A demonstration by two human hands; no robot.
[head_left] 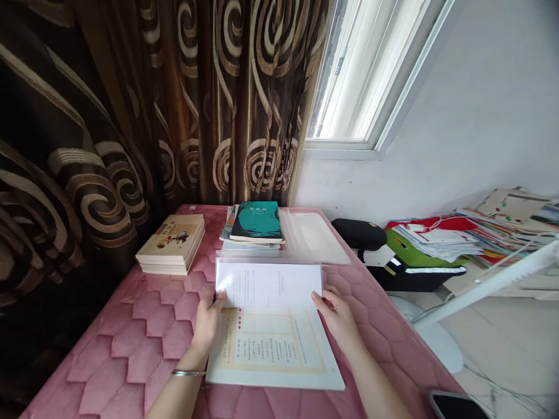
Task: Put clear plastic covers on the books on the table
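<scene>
A book with printed pages lies before me on the pink quilted surface. Across its upper part is a white printed sheet, with clear plastic film showing along the top edge. My left hand pinches the left edge of the sheet and film; a silver bangle circles that wrist. On the opposite side, my right hand grips the right edge, thumb on top. The fingers beneath are partly hidden. Just beyond are a teal book on a small pile and clear plastic covers.
A neat stack of cream books stands at the left, near the patterned curtain. A phone lies at the lower right. Beyond the right edge are a black bag, piled papers and a white pole.
</scene>
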